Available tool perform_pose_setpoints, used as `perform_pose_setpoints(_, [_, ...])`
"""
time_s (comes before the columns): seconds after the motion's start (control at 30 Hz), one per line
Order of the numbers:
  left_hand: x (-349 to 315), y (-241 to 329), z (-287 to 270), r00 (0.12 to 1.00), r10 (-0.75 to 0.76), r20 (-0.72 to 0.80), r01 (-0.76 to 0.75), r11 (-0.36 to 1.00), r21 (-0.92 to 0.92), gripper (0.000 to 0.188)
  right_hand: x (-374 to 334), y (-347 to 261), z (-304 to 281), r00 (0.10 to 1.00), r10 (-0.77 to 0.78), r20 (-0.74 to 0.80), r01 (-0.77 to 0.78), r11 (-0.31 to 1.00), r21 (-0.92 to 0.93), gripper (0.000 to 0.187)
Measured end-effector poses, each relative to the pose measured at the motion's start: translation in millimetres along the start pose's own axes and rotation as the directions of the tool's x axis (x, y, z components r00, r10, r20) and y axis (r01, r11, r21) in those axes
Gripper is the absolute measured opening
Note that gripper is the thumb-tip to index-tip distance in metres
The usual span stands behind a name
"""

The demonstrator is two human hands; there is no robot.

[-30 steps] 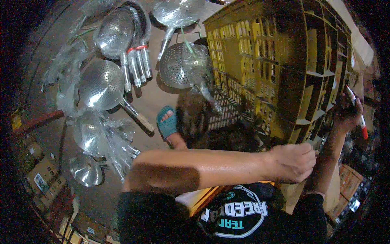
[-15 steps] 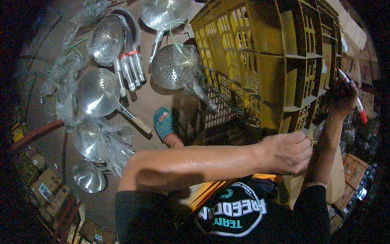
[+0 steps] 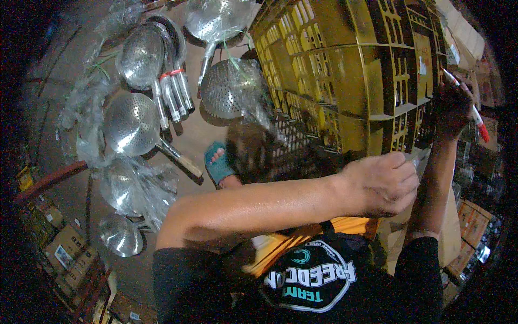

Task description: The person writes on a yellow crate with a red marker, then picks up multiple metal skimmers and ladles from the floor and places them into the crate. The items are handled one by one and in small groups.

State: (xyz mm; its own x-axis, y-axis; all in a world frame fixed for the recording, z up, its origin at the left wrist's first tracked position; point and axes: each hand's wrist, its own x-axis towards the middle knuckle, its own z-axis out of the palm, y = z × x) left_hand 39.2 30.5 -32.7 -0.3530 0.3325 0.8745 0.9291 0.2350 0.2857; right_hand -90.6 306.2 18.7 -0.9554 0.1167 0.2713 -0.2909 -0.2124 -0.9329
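A white marker pen (image 3: pixel 468 98) with a red end sits in the closed fingers of my right hand (image 3: pixel 452 110), tip pointing up and left. That hand is beside the right side of a yellow plastic crate (image 3: pixel 350 65) with slotted walls. Across my front reaches my left forearm, and my left hand (image 3: pixel 380 182) is closed in a fist just below the crate's near corner. Something small and pale shows by its fingers, too little to name.
On the floor to the left lie steel strainers (image 3: pixel 131 123), some wrapped in clear plastic (image 3: pixel 148 189). Another strainer (image 3: pixel 224 89) rests against the crate's left side. My sandalled foot (image 3: pixel 217 162) is below it. Cardboard boxes (image 3: pixel 475 224) stand at right, others (image 3: pixel 65 251) at lower left.
My left fist has risen slightly. My right hand with the marker pen has shifted a little up and left, and the crate appears slightly farther left and higher in view.
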Motion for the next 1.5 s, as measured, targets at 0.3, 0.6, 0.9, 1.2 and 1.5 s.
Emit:
perform_pose_setpoints(0.3, [0.9, -11.6, -15.9, 0.976, 0.104, 0.19, -0.087, 0.992, -0.095, 0.019, -10.8, 15.7, 50.9, 0.98, -0.069, -0.188, 0.038, 0.986, -0.163, 0.012])
perform_pose_setpoints(0.6, [21.5, -12.8, -30.6, 0.912, 0.127, 0.39, -0.114, 0.992, -0.054, 0.019, -14.8, -10.1, 98.4, 0.967, -0.078, -0.242, -0.044, 0.886, -0.463, 0.017])
perform_pose_setpoints(0.9, [26.9, -22.1, -51.2, 0.925, 0.034, 0.379, 0.091, 0.947, -0.307, 0.023, -1.6, 13.3, 68.2, 0.971, -0.057, -0.233, -0.034, 0.929, -0.369, 0.009])
perform_pose_setpoints(1.2, [-0.9, -13.5, -28.0, 0.967, 0.024, 0.254, 0.027, 0.98, -0.195, 0.035, 3.0, 27.9, 49.5, 0.921, -0.382, -0.077, 0.27, 0.768, -0.581, 0.012])
perform_pose_setpoints(1.5, [-12.8, -9.2, -7.0, 0.994, 0.056, 0.094, -0.041, 0.988, -0.15, 0.025, 10.1, 24.5, -13.1, 0.796, -0.366, 0.482, 0.563, 0.157, -0.811, 0.032])
